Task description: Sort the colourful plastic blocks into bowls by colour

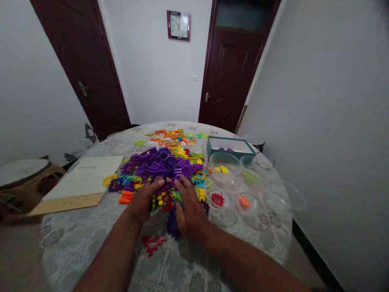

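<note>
A heap of small plastic pieces [154,164], mostly purple ridged tubes and notched shapes, spreads across the middle of the counter [73,237]. The left hand [145,199] and right hand [191,209] rest against its near side, fingers reaching forward and slightly bent, the right thumb apart; whether they pinch any piece I cannot tell. Smooth orange tubes [126,197] lie just beside the left hand. A red toothed triangle [148,243] lies toward the near edge, where patterned cloth shows around the forearms. Clear, thin-walled round tubs [226,159] stand toward the right edge, before a straight-sided teal box [229,143]. Flat pale board [85,176] reaches the left edge.
</note>
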Action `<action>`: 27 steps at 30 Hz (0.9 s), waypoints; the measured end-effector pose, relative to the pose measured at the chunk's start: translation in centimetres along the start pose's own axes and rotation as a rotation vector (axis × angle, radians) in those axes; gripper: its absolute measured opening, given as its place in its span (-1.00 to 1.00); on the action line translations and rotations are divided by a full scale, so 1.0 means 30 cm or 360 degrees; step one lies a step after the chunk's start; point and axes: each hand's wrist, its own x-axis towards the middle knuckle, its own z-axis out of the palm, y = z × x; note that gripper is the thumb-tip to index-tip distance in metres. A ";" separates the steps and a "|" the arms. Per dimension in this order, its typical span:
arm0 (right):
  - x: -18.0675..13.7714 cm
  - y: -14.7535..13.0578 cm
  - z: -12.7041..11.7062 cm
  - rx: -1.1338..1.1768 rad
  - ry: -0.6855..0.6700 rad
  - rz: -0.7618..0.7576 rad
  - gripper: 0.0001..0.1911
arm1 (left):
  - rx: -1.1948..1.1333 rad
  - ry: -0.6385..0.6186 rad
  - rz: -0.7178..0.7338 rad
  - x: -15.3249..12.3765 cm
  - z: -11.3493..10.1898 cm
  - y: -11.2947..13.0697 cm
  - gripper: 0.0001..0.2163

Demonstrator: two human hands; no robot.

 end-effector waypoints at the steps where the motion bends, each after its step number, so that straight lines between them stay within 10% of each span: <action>1: 0.000 -0.001 0.001 -0.0001 -0.0025 -0.0008 -0.19 | 0.0026 -0.0021 -0.0014 -0.001 0.003 0.002 -0.69; 14: -0.026 0.089 0.005 -0.0188 -0.0063 0.0098 -0.31 | -0.0072 0.0294 0.0008 -0.006 -0.086 0.078 -0.72; 27: -0.014 0.074 0.056 -0.0782 -0.0561 0.0053 -0.43 | -0.0231 0.0092 0.0088 0.045 -0.035 -0.033 -0.71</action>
